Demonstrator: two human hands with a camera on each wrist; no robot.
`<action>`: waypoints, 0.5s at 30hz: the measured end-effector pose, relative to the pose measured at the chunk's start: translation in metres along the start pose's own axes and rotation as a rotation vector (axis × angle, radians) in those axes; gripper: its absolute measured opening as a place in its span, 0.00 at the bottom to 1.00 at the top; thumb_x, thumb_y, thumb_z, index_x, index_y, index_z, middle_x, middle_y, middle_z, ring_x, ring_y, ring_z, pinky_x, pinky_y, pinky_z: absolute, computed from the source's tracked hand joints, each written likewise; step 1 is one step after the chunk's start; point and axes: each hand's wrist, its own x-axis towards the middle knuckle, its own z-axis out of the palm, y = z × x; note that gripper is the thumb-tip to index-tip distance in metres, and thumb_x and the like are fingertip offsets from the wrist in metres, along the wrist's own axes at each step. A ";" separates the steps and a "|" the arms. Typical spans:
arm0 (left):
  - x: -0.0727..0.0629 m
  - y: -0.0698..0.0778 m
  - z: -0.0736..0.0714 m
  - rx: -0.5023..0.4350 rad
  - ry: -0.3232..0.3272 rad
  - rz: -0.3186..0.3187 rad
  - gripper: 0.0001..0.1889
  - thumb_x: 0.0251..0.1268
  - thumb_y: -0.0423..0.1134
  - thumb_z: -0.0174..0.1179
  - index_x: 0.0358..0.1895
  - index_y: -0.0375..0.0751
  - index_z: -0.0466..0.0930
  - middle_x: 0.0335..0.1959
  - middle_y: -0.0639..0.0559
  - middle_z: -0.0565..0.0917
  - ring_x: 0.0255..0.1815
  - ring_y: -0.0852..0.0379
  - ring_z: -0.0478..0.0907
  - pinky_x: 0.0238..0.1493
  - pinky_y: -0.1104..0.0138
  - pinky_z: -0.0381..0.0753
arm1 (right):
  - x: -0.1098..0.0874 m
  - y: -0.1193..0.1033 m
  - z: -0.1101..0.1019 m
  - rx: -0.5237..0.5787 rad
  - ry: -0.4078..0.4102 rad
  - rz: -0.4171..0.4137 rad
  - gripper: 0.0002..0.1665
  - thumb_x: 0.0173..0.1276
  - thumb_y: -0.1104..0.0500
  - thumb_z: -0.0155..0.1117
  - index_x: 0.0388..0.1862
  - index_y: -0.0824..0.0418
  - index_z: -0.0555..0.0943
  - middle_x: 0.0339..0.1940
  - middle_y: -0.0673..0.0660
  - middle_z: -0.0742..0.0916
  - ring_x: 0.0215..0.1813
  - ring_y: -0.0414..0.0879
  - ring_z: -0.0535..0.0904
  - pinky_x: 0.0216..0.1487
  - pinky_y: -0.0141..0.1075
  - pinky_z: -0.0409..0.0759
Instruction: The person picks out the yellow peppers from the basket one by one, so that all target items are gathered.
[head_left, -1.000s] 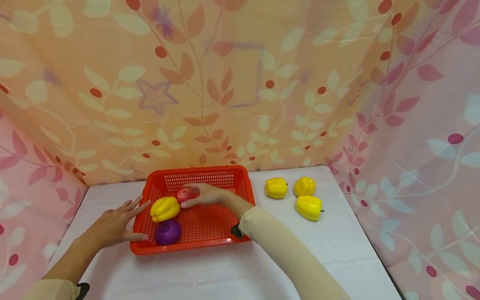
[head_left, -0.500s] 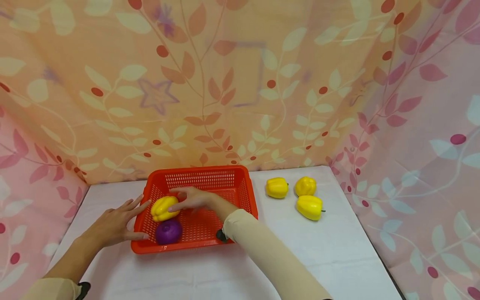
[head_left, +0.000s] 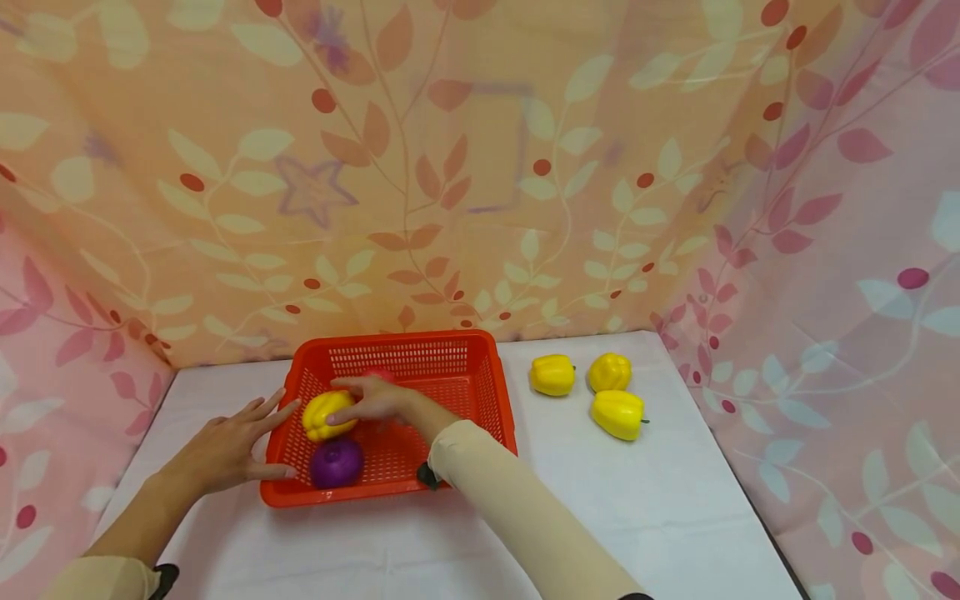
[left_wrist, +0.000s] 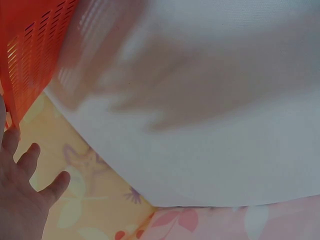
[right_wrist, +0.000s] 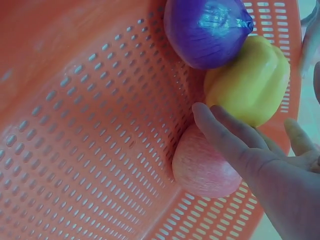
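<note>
In the head view a red plastic basket [head_left: 420,483] holds a yellow bell pepper [head_left: 324,415], a purple onion [head_left: 337,463] and a pinkish-red apple [head_left: 381,374]. My right hand [head_left: 378,400] reaches over the pepper, thumb on its near side and fingers towards its far side. The right wrist view has these fingers fairly straight, with fingertips at the edge of the pepper [right_wrist: 250,82]; the apple [right_wrist: 205,167] lies partly behind them. My left hand [head_left: 232,446] rests with spread fingers against the basket's left rim, its palm hidden from above.
Three yellow bell peppers lie on the white tablecloth right of the basket: one at the back left [head_left: 552,375], one at the back right [head_left: 609,372] and one nearer [head_left: 618,415]. A flowered curtain [head_left: 480,208] encloses the table at the back and sides.
My right hand has moved left from the apple to the yellow bell pepper in the basket. The apple now shows behind the hand. My left hand stays at the rim.
</note>
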 end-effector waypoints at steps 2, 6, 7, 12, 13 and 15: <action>0.000 -0.001 0.001 0.004 0.003 0.002 0.55 0.44 0.76 0.64 0.76 0.48 0.63 0.76 0.36 0.61 0.70 0.26 0.61 0.54 0.29 0.68 | 0.001 -0.001 0.001 -0.019 0.004 -0.012 0.42 0.66 0.50 0.70 0.77 0.48 0.66 0.71 0.53 0.75 0.60 0.43 0.75 0.56 0.49 0.80; 0.000 -0.002 0.001 0.010 0.007 0.014 0.55 0.45 0.76 0.64 0.76 0.48 0.63 0.76 0.36 0.61 0.70 0.27 0.61 0.53 0.29 0.69 | 0.004 -0.002 0.004 -0.046 0.013 -0.022 0.41 0.67 0.51 0.71 0.77 0.48 0.66 0.68 0.51 0.76 0.56 0.41 0.75 0.55 0.48 0.80; 0.000 -0.002 0.001 0.011 0.008 0.018 0.56 0.45 0.76 0.64 0.76 0.48 0.62 0.76 0.36 0.61 0.70 0.27 0.62 0.53 0.29 0.69 | 0.004 -0.002 0.005 -0.055 0.017 -0.020 0.41 0.67 0.52 0.70 0.76 0.48 0.66 0.67 0.51 0.77 0.55 0.42 0.75 0.55 0.48 0.80; 0.000 -0.001 0.000 0.006 0.004 0.016 0.56 0.45 0.76 0.64 0.76 0.49 0.62 0.76 0.36 0.61 0.70 0.26 0.61 0.54 0.29 0.69 | 0.005 -0.003 0.010 -0.094 0.039 -0.015 0.38 0.69 0.53 0.69 0.76 0.48 0.67 0.67 0.50 0.77 0.59 0.42 0.74 0.64 0.41 0.73; 0.000 -0.001 -0.001 0.005 0.004 0.017 0.56 0.45 0.76 0.64 0.76 0.49 0.62 0.76 0.36 0.61 0.70 0.26 0.61 0.54 0.29 0.69 | 0.005 -0.004 0.010 -0.109 0.041 -0.017 0.37 0.69 0.53 0.68 0.76 0.48 0.68 0.68 0.50 0.77 0.60 0.42 0.73 0.65 0.39 0.71; 0.000 0.000 0.000 0.004 0.002 0.018 0.56 0.45 0.76 0.64 0.76 0.49 0.61 0.76 0.36 0.61 0.71 0.26 0.61 0.54 0.29 0.69 | 0.004 -0.005 0.012 -0.132 0.043 -0.018 0.36 0.70 0.53 0.67 0.75 0.48 0.68 0.69 0.51 0.76 0.62 0.41 0.72 0.67 0.36 0.68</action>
